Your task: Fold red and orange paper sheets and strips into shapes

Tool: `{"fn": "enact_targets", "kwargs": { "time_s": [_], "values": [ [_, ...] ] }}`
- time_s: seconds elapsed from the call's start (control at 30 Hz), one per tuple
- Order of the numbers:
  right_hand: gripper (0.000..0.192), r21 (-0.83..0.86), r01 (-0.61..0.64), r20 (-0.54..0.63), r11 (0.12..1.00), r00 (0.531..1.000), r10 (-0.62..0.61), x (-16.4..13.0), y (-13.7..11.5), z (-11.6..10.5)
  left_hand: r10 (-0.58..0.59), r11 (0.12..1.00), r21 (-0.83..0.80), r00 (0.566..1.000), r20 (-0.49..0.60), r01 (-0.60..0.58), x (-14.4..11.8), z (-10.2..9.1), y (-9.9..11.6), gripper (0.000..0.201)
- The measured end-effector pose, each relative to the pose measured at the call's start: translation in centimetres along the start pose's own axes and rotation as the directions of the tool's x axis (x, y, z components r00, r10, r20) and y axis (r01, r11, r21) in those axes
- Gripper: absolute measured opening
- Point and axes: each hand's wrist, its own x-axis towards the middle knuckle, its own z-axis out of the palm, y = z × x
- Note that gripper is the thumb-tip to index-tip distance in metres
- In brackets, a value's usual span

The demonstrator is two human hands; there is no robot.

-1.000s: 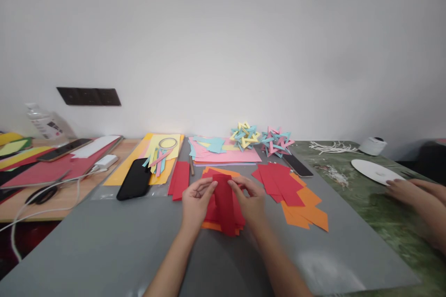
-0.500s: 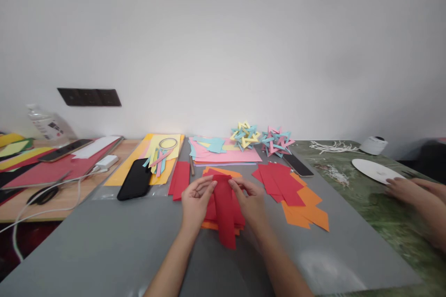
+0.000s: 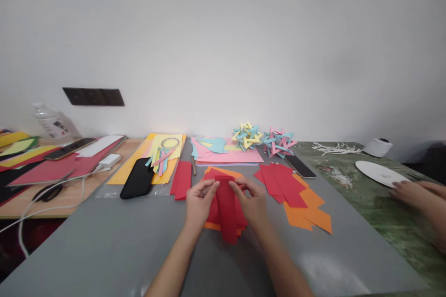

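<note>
Since half a second ago the long red paper strip (image 3: 226,209) has been drawn slightly back, its near end now lying closer to the stack, and the whole view has drifted a little right. The left hand (image 3: 199,203) pinches the strip's far left edge between thumb and fingertips; the right hand (image 3: 251,200) grips the far right edge likewise. The strip lies over a small stack of red and orange paper rectangles (image 3: 213,216) on the grey table (image 3: 104,246). To the right spreads a loose pile of red and orange sheets (image 3: 296,195). To the far left lies a black phone (image 3: 138,178). Another person's hand (image 3: 411,191) rests at the right edge, near a white disc (image 3: 378,174).
</note>
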Motion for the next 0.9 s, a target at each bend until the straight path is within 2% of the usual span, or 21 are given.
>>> {"fn": "enact_targets", "kwargs": {
  "time_s": [0.1, 0.23, 0.43, 0.67, 0.9],
  "values": [
    [0.014, 0.015, -0.004, -0.007, 1.000, 1.000, 0.004, 0.1, -0.1, -0.1, 0.039, 0.999, -0.006, 0.999, 0.027, -0.039, -0.1, 0.0, 0.1, 0.023],
    [0.013, 0.048, -0.024, -0.023, 0.999, 0.999, 0.025, 0.1, 0.1, -0.1, 0.015, 1.000, 0.003, 0.998, 0.058, -0.016, -0.3, 0.0, 0.7, 0.039],
    [0.014, 0.124, -0.127, 0.004, 0.984, 0.992, 0.128, 0.1, 0.3, -0.1, -0.017, 0.999, -0.042, 1.000, 0.024, 0.018, -0.3, 0.2, 0.7, 0.026],
    [0.012, 0.168, -0.135, 0.044, 0.977, 0.991, 0.129, 0.3, 0.4, -0.5, -0.009, 0.998, -0.058, 0.999, 0.039, 0.011, -0.2, 0.2, 0.4, 0.023],
    [0.008, 0.339, -0.158, 0.053, 0.927, 0.987, 0.149, 0.4, 1.0, -0.2, -0.026, 0.998, -0.061, 0.998, 0.054, 0.029, -0.3, 0.2, 0.6, 0.024]
  ]
}}
